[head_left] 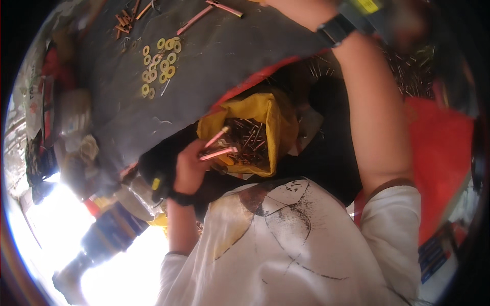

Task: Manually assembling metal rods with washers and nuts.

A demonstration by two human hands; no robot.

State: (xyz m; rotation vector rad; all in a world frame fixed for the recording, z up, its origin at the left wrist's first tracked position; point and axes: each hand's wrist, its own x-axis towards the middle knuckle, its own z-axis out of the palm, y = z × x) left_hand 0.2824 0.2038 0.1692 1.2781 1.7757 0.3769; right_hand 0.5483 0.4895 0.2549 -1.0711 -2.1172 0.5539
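Note:
My left hand (190, 166) is closed around two slim metal bolts (219, 153) with a pinkish sheen. Their ends stick out over the mouth of a yellow bag (273, 132) at my lap. Inside the bag lies a heap of similar thin metal bolts (250, 143). My right hand (298, 11) reaches far forward over the dark work surface (122, 122). The upper edge of the view cuts it off, so its fingers are hidden. Closest to it on the surface are two long pinkish bolts (195, 19), lying at an angle to each other.
Several yellowish washers (164, 65) lie scattered on the surface. Beyond them, at the far left, is a pile of short copper-coloured pieces (123, 22). Red cloth (434, 153) hangs at my right, below a mass of loose thin metal pieces (413, 69).

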